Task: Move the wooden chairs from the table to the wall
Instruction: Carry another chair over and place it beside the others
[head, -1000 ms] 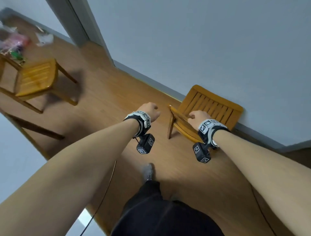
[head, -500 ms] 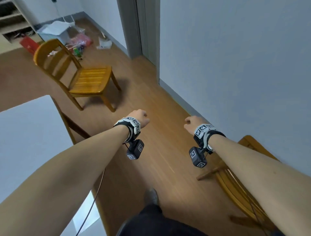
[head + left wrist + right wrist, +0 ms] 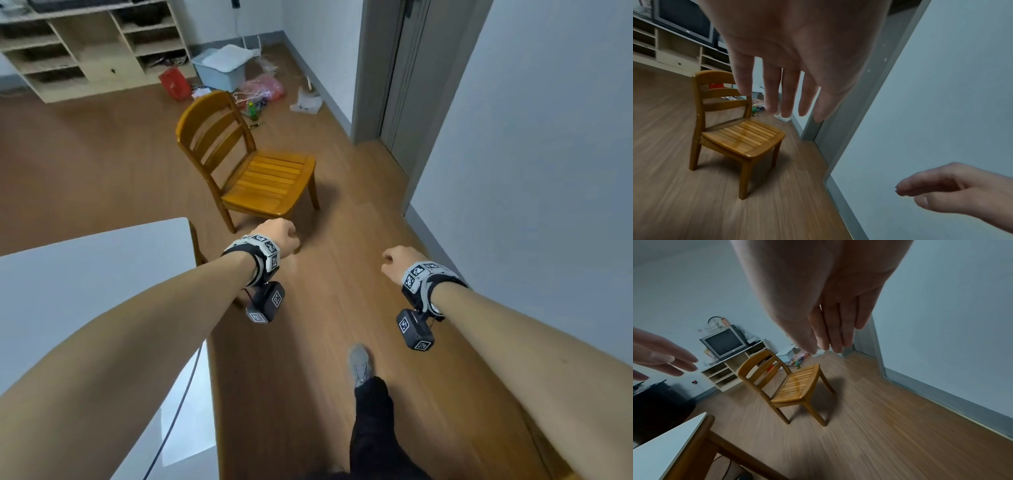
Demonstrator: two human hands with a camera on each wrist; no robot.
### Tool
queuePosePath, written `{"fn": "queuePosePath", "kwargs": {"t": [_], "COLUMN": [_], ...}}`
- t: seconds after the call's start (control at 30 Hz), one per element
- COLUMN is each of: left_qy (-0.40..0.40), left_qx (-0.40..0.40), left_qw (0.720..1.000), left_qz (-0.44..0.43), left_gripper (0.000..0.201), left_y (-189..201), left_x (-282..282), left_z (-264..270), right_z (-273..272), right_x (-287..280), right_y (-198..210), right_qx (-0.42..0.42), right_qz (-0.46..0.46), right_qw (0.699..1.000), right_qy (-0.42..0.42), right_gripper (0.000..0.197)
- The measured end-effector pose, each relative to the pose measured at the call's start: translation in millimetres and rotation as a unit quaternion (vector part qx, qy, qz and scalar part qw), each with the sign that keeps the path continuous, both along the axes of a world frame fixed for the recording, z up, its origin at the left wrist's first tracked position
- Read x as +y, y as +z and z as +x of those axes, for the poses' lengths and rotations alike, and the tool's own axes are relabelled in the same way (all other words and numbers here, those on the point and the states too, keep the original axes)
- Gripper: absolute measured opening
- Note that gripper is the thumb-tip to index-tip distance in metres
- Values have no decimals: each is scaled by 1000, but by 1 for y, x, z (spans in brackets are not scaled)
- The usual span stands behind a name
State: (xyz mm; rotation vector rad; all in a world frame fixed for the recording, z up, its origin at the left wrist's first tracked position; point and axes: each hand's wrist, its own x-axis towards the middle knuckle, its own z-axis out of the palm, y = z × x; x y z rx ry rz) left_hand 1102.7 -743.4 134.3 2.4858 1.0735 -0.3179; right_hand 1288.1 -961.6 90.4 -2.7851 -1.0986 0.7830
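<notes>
A wooden chair [image 3: 263,180] with a slatted seat stands on the floor ahead, beyond the corner of the white-topped table [image 3: 85,274]. The same chair [image 3: 740,138] shows in the left wrist view and, as chair [image 3: 795,386], in the right wrist view. My left hand [image 3: 279,236] hangs in the air short of the chair's front, fingers straight and relaxed, holding nothing. My right hand [image 3: 394,262] floats to the right near the grey wall [image 3: 531,171], fingers loose and empty. Neither hand touches the chair.
A door frame [image 3: 380,68] stands ahead on the right. A shelf unit [image 3: 85,44], a grey bin [image 3: 222,68], a red bag [image 3: 174,84] and scattered litter lie at the far wall. My foot [image 3: 358,365] is on the wooden floor between table and wall.
My view has swung left, away from the chair set at the wall, which is now out of sight. The second chair by the table has come to the centre. Both hands stay empty.
</notes>
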Motion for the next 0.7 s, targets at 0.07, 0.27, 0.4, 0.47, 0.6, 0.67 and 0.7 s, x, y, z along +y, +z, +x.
{"fn": "queuePosePath", "kwargs": {"t": [0.07, 0.27, 0.4, 0.47, 0.6, 0.67, 0.7], "left_qy": [17, 85, 137, 150, 181, 199, 202], "left_qx": [0, 0, -4, 1, 12, 18, 16], "left_qw": [1000, 996, 991, 989, 983, 980, 979], "left_qz": [3, 6, 5, 8, 13, 10, 9], "left_gripper": [44, 42, 42, 44, 43, 42, 41], "left_y": [-3, -2, 4, 7, 4, -3, -6], "left_x": [39, 159, 239, 275, 363, 412, 437], "left_z": [15, 58, 69, 66, 56, 51, 49], "right_z": [25, 87, 109, 111, 110, 106, 104], "right_x": [52, 219, 330, 380, 481, 534, 560], "right_y": [-2, -4, 4, 6, -1, -5, -7], "right_qx": [0, 2, -4, -5, 9, 3, 1], "right_qz": [2, 7, 9, 3, -4, -12, -10], "right_qw": [1000, 996, 988, 983, 975, 971, 970], "right_qy": [21, 94, 153, 183, 224, 238, 242], "right_gripper": [45, 45, 42, 38, 43, 45, 45]}}
